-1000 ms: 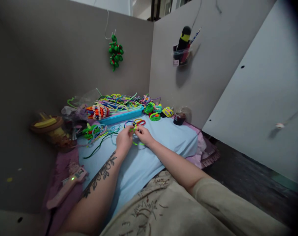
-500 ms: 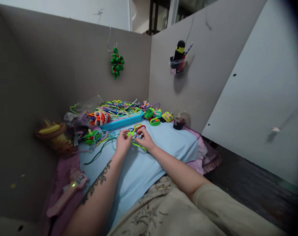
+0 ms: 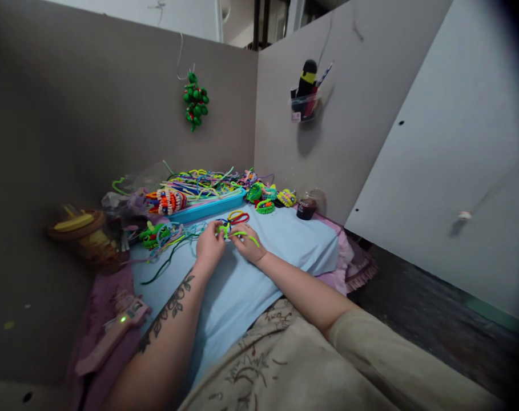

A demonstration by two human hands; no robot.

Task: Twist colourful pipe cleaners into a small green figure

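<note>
My left hand (image 3: 210, 244) pinches a small, bright green pipe-cleaner piece (image 3: 223, 230) between thumb and fingers, above the blue cloth (image 3: 285, 251). Close beside it, my right hand (image 3: 249, 249) is closed at the same piece. A loose yellow-green strand (image 3: 253, 239) runs out over the right fingers. Just behind the hands, red and yellow pipe-cleaner loops (image 3: 238, 216) stick out; whether they join the held piece cannot be told. The fingertips partly hide the piece.
A blue tray (image 3: 208, 209) heaped with pipe cleaners stands behind, an orange-and-white striped figure (image 3: 172, 201) at its left. Several finished figures and a dark cup (image 3: 306, 209) sit to the right. At left are a lidded cup (image 3: 81, 234) and a pink glue gun (image 3: 113, 339), its light on.
My right hand has turned, and the green strand that hung below the hands now lies over its fingers. The whole view has shifted slightly left and up.
</note>
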